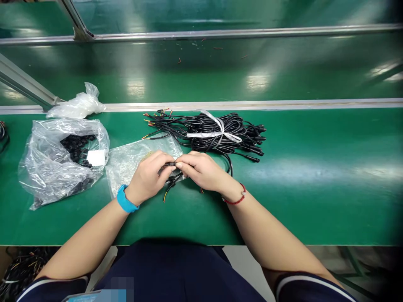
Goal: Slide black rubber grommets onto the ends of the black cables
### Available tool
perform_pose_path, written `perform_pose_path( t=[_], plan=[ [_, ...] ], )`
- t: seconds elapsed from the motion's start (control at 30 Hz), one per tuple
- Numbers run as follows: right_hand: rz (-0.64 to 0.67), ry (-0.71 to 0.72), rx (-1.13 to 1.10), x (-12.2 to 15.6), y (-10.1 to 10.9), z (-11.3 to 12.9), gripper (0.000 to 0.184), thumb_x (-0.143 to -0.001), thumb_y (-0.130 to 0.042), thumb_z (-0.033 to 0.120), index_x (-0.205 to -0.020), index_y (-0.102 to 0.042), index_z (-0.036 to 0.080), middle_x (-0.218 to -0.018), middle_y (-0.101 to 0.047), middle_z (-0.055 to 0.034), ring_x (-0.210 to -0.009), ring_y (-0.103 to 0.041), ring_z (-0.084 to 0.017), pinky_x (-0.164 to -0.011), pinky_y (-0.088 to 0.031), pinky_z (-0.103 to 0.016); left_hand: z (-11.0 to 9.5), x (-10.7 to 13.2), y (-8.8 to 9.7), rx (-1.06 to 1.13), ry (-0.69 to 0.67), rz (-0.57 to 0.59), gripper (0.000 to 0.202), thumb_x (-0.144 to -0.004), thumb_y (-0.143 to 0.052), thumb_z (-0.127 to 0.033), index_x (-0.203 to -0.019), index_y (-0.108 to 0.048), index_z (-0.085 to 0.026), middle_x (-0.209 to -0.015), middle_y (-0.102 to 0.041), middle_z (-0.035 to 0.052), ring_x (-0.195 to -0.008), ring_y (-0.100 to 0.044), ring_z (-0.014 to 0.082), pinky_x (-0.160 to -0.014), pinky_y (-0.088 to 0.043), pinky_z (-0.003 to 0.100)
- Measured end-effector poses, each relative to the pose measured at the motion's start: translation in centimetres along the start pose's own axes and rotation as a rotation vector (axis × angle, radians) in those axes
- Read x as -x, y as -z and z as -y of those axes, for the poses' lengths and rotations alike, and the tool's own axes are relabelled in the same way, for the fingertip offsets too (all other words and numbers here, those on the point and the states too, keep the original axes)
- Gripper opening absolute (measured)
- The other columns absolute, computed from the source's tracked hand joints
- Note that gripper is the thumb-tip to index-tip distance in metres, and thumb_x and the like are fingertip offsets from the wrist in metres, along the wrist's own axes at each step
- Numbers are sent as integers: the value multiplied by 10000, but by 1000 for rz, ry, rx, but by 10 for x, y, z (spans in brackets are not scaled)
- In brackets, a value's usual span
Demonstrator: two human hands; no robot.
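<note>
My left hand (pixel 150 175) and my right hand (pixel 201 170) meet over the green bench, fingers pinched together on a black cable (pixel 171 181) with bare coloured wire ends. A small black part sits between the fingertips of both hands. The cable hangs down below the hands and loops back toward a tied bundle of black cables (pixel 220 132) just behind them. Under my left hand lies a small clear bag (pixel 126 161) of tiny parts. I wear a blue wristband on the left wrist and a red string on the right.
A large clear bag of black plastic parts (pixel 63 159) lies at the left. A crumpled empty bag (pixel 78 105) rests by the metal rail (pixel 283 105). Behind the rail runs a green conveyor belt (pixel 220 71). More cables lie on the floor at lower left (pixel 19 268).
</note>
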State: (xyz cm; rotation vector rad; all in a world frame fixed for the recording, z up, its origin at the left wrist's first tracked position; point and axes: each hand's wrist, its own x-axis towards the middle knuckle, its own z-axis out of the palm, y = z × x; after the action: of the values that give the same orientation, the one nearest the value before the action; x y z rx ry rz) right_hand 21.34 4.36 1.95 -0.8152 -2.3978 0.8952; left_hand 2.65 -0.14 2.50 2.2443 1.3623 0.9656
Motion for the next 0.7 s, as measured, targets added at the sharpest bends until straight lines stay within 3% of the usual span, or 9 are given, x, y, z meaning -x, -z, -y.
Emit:
perform_pose_path(
  t=[0.1, 0.17, 0.27, 0.37, 0.43, 0.5, 0.6, 0.63, 0.7],
  plan=[
    [-161, 27, 79, -1, 2, 4, 228, -955, -431, 271, -1001, -628, 166, -906, -674, -58, -840, -589, -155, -776, -445, -275, 0, 4, 3, 35, 100, 186, 25, -845, -579, -180, -842, -557, -193, -712, -581, -11, -639, -545, 139, -594, -437, 258],
    [-245, -10, 297, -5, -1, 7, 263, -955, -399, 244, -1054, -621, 145, -957, -671, -97, -890, -576, -191, -810, -439, -313, 0, 8, 1, 15, 105, 345, 52, -828, -592, -170, -818, -547, -194, -711, -583, -11, -644, -553, 151, -588, -439, 270],
    [-118, -93, 699, -13, -12, 13, 311, -935, -357, 151, -1083, -623, 86, -990, -674, -154, -902, -554, -250, -801, -399, -376, -3, 15, -6, -43, 52, 489, 64, -828, -607, -196, -880, -578, -171, -856, -630, 49, -794, -603, 208, -693, -483, 328],
    [33, -161, 912, -22, -25, 17, 372, -891, -357, 84, -1192, -562, 4, -1036, -658, -226, -945, -522, -303, -771, -367, -407, -6, 15, -5, 5, 11, 537, 147, -843, -607, -248, -966, -615, -169, -945, -639, 70, -875, -619, 219, -766, -499, 340],
    [32, -193, 963, -27, -31, 18, 403, -880, -355, 74, -1236, -526, -8, -952, -669, -224, -902, -513, -304, -731, -350, -400, -2, 10, 8, 26, 30, 459, 118, -865, -571, -257, -932, -639, -187, -907, -647, 56, -845, -621, 203, -759, -499, 326],
    [-31, -219, 985, -31, -34, 18, 369, -886, -353, 82, -1188, -558, 27, -867, -671, -190, -845, -506, -288, -701, -327, -386, 11, 4, 33, -26, 127, 253, 136, -879, -530, -257, -849, -650, -199, -848, -653, 51, -812, -617, 202, -752, -495, 334],
    [-120, -252, 977, -35, -35, 15, 252, -889, -391, 110, -989, -622, 94, -811, -664, -145, -813, -494, -271, -686, -292, -374, 48, 7, 81, -269, 423, -193, 127, -844, -532, -238, -809, -649, -201, -862, -667, 81, -844, -621, 245, -788, -486, 396],
    [-132, -250, 961, -36, -35, 15, 219, -891, -414, 133, -940, -626, 111, -800, -663, -133, -809, -490, -269, -685, -284, -373, 63, 12, 96, -385, 546, -293, 125, -830, -528, -216, -817, -650, -199, -890, -671, 99, -878, -622, 272, -816, -477, 436],
    [-146, -229, 919, -34, -34, 15, 186, -899, -450, 187, -890, -629, 134, -793, -664, -116, -811, -483, -266, -702, -278, -379, 93, 27, 118, -551, 809, -322, 118, -781, -528, -166, -768, -642, -195, -843, -670, 124, -879, -622, 326, -808, -468, 509]
  ],
)
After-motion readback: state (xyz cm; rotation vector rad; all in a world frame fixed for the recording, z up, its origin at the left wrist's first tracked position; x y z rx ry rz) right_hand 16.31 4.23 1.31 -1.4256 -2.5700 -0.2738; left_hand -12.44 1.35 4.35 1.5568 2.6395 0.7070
